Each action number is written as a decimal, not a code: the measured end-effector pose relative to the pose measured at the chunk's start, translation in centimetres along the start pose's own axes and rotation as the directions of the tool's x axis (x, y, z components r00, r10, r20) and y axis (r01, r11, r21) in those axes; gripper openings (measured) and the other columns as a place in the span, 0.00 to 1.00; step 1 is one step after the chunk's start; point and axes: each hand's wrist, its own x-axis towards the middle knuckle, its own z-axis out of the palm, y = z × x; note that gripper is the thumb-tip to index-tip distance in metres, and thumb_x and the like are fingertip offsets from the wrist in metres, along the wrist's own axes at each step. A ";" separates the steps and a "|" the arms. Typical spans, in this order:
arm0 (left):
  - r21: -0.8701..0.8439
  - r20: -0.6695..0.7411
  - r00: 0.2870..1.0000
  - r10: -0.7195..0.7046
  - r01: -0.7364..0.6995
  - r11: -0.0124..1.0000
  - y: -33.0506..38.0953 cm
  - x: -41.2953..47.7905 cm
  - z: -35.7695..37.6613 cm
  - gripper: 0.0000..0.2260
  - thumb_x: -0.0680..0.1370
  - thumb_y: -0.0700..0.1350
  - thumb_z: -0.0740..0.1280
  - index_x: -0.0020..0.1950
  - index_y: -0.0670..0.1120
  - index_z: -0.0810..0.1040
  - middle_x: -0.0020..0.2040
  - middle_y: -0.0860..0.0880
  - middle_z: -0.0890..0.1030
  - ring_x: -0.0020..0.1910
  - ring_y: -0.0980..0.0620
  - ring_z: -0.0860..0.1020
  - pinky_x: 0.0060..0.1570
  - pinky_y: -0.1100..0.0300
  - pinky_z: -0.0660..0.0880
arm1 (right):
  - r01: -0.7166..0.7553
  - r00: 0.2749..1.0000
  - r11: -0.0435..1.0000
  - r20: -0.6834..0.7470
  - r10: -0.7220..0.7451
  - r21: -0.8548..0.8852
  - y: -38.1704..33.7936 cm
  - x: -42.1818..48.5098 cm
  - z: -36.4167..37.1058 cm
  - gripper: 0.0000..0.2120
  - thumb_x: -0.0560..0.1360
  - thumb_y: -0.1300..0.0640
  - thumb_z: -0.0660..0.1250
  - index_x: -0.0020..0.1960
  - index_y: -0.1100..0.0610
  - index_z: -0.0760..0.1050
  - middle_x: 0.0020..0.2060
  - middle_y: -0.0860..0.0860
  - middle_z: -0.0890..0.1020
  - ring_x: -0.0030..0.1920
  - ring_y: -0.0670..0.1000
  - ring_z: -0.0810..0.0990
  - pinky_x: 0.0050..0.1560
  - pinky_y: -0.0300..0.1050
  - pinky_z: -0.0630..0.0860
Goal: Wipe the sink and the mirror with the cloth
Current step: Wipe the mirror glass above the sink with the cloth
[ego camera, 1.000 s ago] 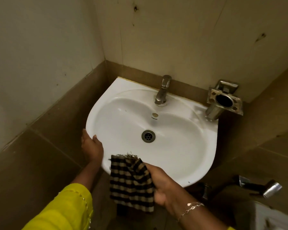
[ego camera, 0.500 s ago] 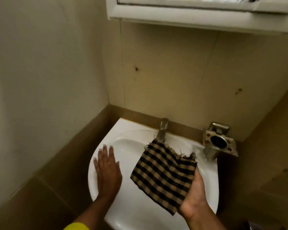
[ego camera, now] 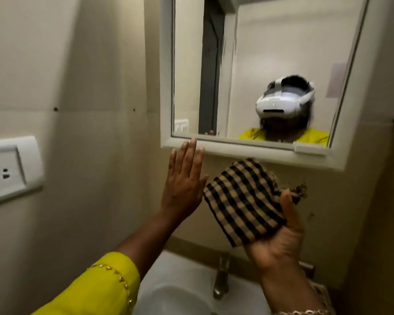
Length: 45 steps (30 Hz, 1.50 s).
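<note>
A white-framed mirror [ego camera: 248,64] hangs on the beige wall at upper centre. My right hand [ego camera: 280,244] is raised below its lower edge, palm up, holding a black-and-tan checked cloth [ego camera: 241,201] that drapes over the fingers. My left hand [ego camera: 183,178] is lifted flat with fingers straight and together, its fingertips just at the mirror frame's lower left corner. It holds nothing. The white sink [ego camera: 180,289] shows at the bottom, with its metal tap [ego camera: 221,278] partly behind my right wrist.
A white socket plate [ego camera: 7,169] sits on the left wall. A metal holder [ego camera: 319,289] peeks out behind my right forearm. The mirror reflects a person in a yellow top wearing a white headset. A side wall closes in on the right.
The view has swung up from the sink to the mirror. Both hands rose from the basin: the right carried the cloth up under the mirror, the left lifted off the sink rim.
</note>
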 end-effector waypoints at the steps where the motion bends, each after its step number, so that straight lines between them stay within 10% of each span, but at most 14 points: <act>1: 0.001 -0.044 0.999 0.022 -0.022 1.000 -0.2 1.9 -0.2 0.27 0.76 0.48 0.61 0.72 0.41 0.57 0.73 0.37 0.62 0.73 0.44 0.53 0.73 0.49 0.46 | 0.037 0.998 0.999 0.052 -0.038 0.009 -0.3 0.8 1.2 0.44 0.34 0.56 0.83 0.51 0.58 0.81 0.47 0.58 0.85 0.44 0.59 0.84 0.36 0.57 0.80; 6: 0.012 -0.194 0.979 0.057 -0.056 0.998 -0.5 9.9 -2.1 0.28 0.77 0.48 0.62 0.72 0.40 0.55 0.73 0.37 0.61 0.73 0.45 0.52 0.73 0.53 0.42 | 0.247 0.915 0.969 0.333 -0.227 -0.018 -2.2 2.5 8.5 0.12 0.58 0.60 0.68 0.41 0.55 0.85 0.41 0.54 0.86 0.42 0.54 0.85 0.40 0.51 0.82; 9: 0.016 -0.252 0.965 0.069 -0.067 0.998 -0.5 13.6 -3.8 0.24 0.79 0.51 0.54 0.72 0.41 0.55 0.73 0.36 0.62 0.73 0.44 0.53 0.73 0.54 0.43 | 0.403 0.856 0.915 0.363 -0.367 -0.026 -3.7 3.5 12.5 0.17 0.66 0.66 0.58 0.48 0.54 0.80 0.37 0.51 0.86 0.39 0.51 0.85 0.42 0.49 0.82; 15: 0.051 -0.332 0.935 0.127 -0.116 0.992 -1.4 18.7 -5.7 0.25 0.79 0.53 0.49 0.71 0.39 0.57 0.72 0.36 0.64 0.72 0.43 0.55 0.72 0.53 0.45 | 0.737 0.650 0.667 0.383 -0.656 -0.107 -6.3 7.1 17.8 0.30 0.60 0.63 0.66 0.62 0.54 0.70 0.63 0.53 0.75 0.64 0.55 0.73 0.65 0.54 0.69; 21: 0.073 -0.355 0.914 0.195 -0.181 0.981 -2.6 23.0 -6.7 0.27 0.80 0.55 0.43 0.71 0.39 0.57 0.72 0.36 0.63 0.73 0.44 0.55 0.72 0.51 0.46 | 0.966 0.097 -0.117 0.741 -0.665 -0.232 -9.8 11.5 21.0 0.36 0.67 0.57 0.67 0.71 0.56 0.55 0.67 0.53 0.68 0.70 0.56 0.65 0.71 0.51 0.64; 27: 0.029 -0.415 0.897 0.153 -0.155 0.987 -5.1 27.2 -7.8 0.28 0.79 0.57 0.42 0.70 0.39 0.60 0.71 0.36 0.66 0.72 0.43 0.57 0.72 0.52 0.45 | 0.411 -0.229 -0.906 0.949 -0.215 -0.106 -15.0 15.6 25.4 0.31 0.69 0.59 0.65 0.70 0.58 0.58 0.69 0.63 0.67 0.70 0.63 0.63 0.67 0.64 0.63; 33: -0.038 -0.420 0.905 0.065 -0.089 0.995 -7.7 29.7 -7.8 0.32 0.78 0.61 0.38 0.69 0.38 0.61 0.69 0.35 0.67 0.71 0.39 0.61 0.71 0.46 0.51 | 0.048 0.003 -0.998 0.999 0.037 0.037 -20.6 18.3 29.9 0.33 0.69 0.49 0.61 0.72 0.55 0.57 0.72 0.59 0.64 0.73 0.58 0.57 0.71 0.57 0.53; 39: -0.008 -0.372 0.923 0.093 -0.103 0.995 -10.1 31.7 -6.9 0.33 0.78 0.61 0.38 0.69 0.38 0.61 0.69 0.35 0.67 0.70 0.40 0.62 0.71 0.58 0.40 | 0.023 0.419 -0.999 0.908 0.030 0.022 -21.4 21.1 30.6 0.46 0.65 0.25 0.43 0.75 0.49 0.52 0.76 0.52 0.51 0.76 0.53 0.44 0.73 0.59 0.43; 45: -0.018 -0.412 0.904 0.116 -0.135 0.991 -11.0 33.8 -6.3 0.36 0.77 0.63 0.38 0.69 0.37 0.62 0.70 0.34 0.65 0.71 0.41 0.59 0.71 0.59 0.39 | 0.003 0.579 -1.000 0.815 0.003 0.001 -22.1 20.8 31.2 0.60 0.50 0.17 0.31 0.75 0.47 0.44 0.76 0.50 0.41 0.75 0.49 0.36 0.71 0.52 0.32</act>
